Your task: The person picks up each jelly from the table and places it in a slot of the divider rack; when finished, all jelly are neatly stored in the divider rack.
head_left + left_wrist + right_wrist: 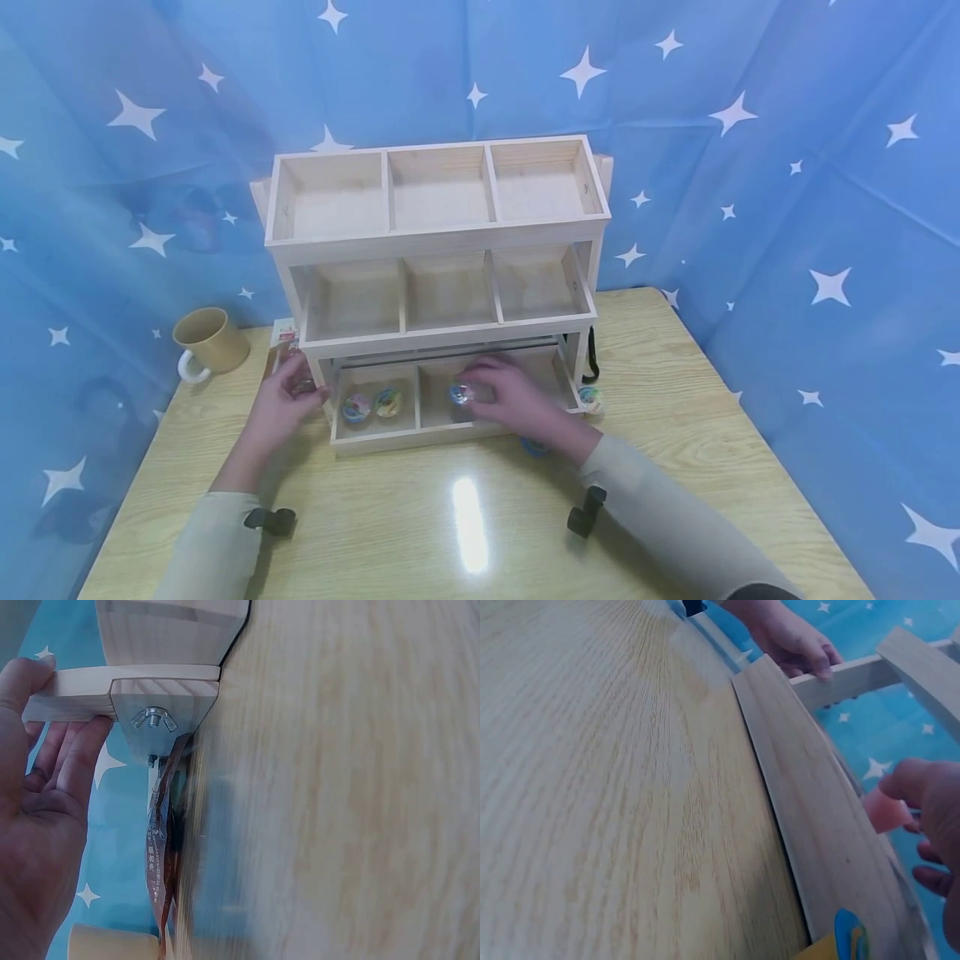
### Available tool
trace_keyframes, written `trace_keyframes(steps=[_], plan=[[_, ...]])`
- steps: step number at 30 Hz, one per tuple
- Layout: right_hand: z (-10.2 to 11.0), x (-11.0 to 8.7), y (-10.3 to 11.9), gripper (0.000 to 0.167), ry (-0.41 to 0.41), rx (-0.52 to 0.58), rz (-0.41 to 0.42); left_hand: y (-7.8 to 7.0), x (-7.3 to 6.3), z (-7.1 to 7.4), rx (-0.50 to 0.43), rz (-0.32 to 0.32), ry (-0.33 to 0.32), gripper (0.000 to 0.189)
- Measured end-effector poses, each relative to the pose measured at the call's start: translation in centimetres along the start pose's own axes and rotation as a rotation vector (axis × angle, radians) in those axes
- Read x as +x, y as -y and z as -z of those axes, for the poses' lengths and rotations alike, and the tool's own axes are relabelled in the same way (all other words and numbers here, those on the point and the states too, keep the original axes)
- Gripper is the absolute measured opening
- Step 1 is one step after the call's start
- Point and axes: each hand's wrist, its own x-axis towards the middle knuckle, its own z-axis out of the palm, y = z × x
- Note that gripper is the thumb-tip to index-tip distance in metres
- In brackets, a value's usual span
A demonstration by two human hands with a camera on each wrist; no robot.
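Note:
A pale wooden three-tier rack (438,237) stands on the table. My left hand (279,407) grips its left upright (75,691), thumb on one side and fingers on the other. Inside the bottom tier's middle compartment, my right hand (513,396) pinches a small round cup (460,393) with a shiny, colourful top. In the right wrist view that cup's side (885,811) looks pink between thumb and fingers. Two similar cups, one pinkish (356,407) and one yellowish (387,402), sit in the bottom left compartment.
Another cup (590,400) stands by the rack's right end. A blue-rimmed one (535,447) is partly hidden under my right forearm. A tan mug (212,340) stands at the left, near a brown packet (160,855) beside the rack. A starry blue curtain (420,83) hangs behind.

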Motion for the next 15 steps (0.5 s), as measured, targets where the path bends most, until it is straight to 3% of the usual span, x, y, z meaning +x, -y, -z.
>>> trace_keyframes(steps=[5,12,15], plan=[[-0.6,1.1,0.0,0.045,0.028,0.006,0.043,0.1,0.0,0.1,-0.004,0.001,0.004,0.069],[-1.9,2.4,-0.4,0.043,0.066,-0.079,0.077,-0.1,-0.1,0.0,0.005,0.011,0.005,0.07],[-2.2,2.9,-0.3,0.045,0.105,-0.048,0.071,-0.2,-0.1,0.0,0.018,0.003,0.0,0.071]])
